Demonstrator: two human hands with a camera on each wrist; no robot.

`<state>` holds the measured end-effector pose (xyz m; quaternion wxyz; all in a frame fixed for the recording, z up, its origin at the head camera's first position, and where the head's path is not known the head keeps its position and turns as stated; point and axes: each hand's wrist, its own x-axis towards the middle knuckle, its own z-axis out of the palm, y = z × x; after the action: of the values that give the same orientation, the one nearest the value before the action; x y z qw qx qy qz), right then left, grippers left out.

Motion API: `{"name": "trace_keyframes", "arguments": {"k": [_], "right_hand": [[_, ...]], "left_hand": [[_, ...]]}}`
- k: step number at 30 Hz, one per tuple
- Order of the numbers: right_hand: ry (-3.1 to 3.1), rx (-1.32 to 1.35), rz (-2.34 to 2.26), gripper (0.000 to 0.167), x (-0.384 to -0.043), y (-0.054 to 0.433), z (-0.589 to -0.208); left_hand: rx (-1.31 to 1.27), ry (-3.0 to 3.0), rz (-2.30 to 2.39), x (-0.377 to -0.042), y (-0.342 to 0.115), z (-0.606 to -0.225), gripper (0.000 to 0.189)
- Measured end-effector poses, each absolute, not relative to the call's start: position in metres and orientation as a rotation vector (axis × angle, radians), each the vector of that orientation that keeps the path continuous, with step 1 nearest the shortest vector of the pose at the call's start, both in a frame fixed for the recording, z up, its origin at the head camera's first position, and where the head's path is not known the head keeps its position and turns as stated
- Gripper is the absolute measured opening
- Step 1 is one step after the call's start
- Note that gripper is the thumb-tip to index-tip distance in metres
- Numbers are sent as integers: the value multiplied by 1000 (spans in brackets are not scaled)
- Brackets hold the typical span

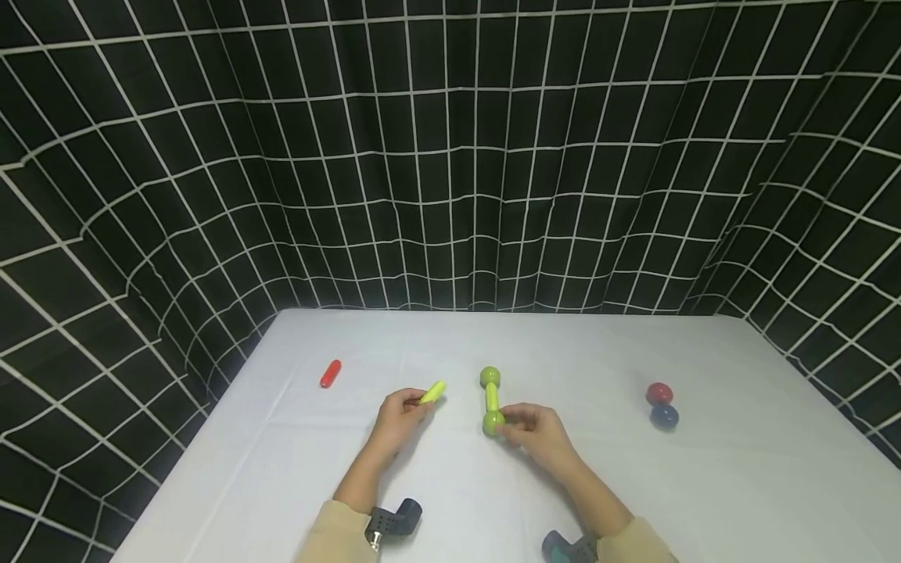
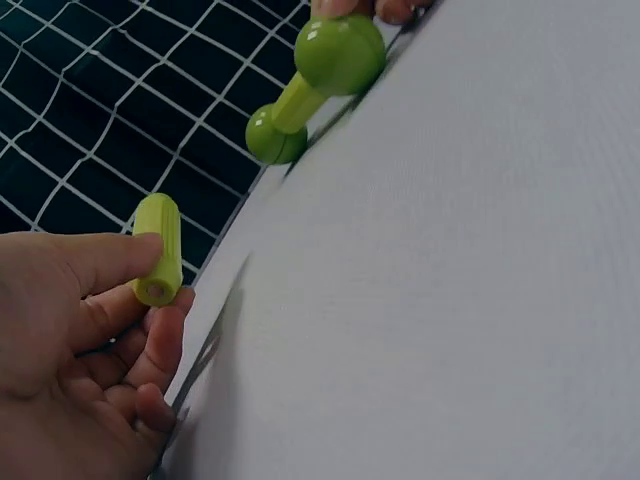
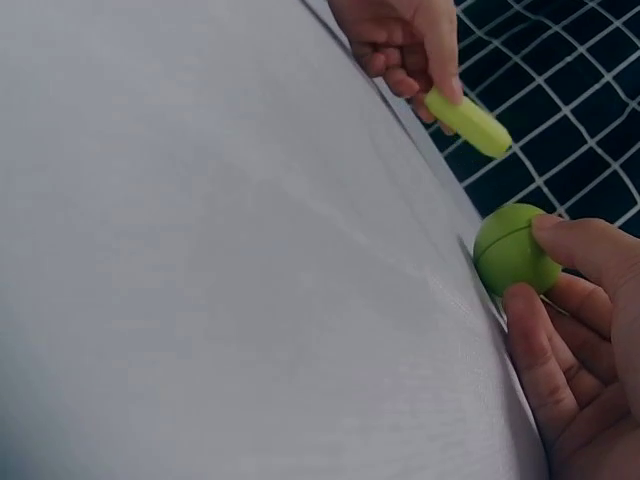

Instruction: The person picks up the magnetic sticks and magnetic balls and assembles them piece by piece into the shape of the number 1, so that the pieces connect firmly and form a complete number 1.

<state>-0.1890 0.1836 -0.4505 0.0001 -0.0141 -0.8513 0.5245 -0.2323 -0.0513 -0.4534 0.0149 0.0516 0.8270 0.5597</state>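
Observation:
A short yellow rod (image 2: 158,245) is pinched between the thumb and fingers of my left hand (image 1: 399,422), held up off the cloth. Its near end shows a small round spot in the left wrist view. To its right, two green balls joined by another yellow rod (image 1: 491,397) form a dumbbell shape. My right hand (image 1: 542,438) grips the nearer green ball (image 3: 516,250) by thumb and fingers. The other green ball (image 1: 489,377) sits at the far end of that rod; in the right wrist view it is hidden.
A red rod (image 1: 330,374) lies alone on the left of the white-covered table (image 1: 563,344). Over on the right, a red ball (image 1: 658,392) and a dark blue ball (image 1: 665,416) sit together. A black curtain with a white grid (image 1: 450,156) surrounds the table's back and sides.

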Motion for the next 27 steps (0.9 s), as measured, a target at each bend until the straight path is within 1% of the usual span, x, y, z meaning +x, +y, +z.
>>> {"name": "trace_keyframes", "arguments": {"k": [6, 14, 22, 25, 27], "right_hand": [[-2647, -20, 1667, 31, -198, 182, -448], [-2651, -89, 1660, 30, -207, 180, -448], [-2658, -48, 1670, 31, -210, 181, -449], [-2646, -50, 1701, 31, -212, 181, -450], [-2639, -42, 1722, 32, -213, 181, -451]], "left_hand": [[229, 2458, 1726, -231, -43, -452, 31], [273, 2334, 1725, -226, -35, -450, 33], [315, 2189, 1766, -220, -29, -448, 45], [337, 2156, 1762, -219, -27, -448, 42], [335, 2145, 1749, -218, -25, -449, 37]]}}
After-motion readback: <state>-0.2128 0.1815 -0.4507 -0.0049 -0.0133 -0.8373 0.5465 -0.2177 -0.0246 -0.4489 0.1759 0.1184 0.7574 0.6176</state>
